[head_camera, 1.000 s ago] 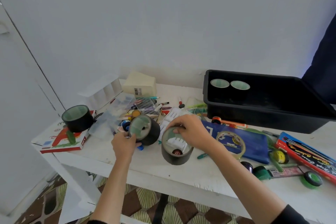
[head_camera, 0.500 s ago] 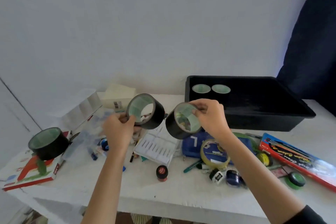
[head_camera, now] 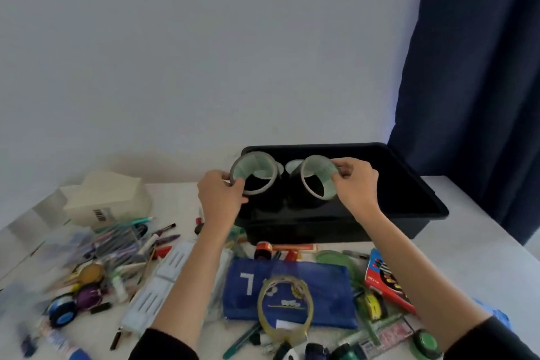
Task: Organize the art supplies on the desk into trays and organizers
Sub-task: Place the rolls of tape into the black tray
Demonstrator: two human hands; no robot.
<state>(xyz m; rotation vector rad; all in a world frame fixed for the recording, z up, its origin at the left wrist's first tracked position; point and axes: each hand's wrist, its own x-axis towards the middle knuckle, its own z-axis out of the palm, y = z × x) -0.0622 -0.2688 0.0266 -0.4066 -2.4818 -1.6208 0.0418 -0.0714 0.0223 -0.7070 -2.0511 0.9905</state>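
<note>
Tape in both hands: left hand [head_camera: 222,196] pinching one black tape roll [head_camera: 253,175] by its rim, right hand [head_camera: 355,184] a second black tape roll [head_camera: 318,181], both just over the black tray [head_camera: 388,202] on the desk [head_camera: 467,242]. Likely light, stiff, slick-sided; best pinched through the core.

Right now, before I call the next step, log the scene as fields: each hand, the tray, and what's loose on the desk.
left hand: grips the left tape roll by its rim
right hand: pinches the right tape roll by its rim
rolls: black, side by side, openings tilted toward the camera
tray: black tray; both rolls are over its left part; cannot tell whether they are set down
desk: blue pouch with a clear tape roll on it, pens, red box
</note>
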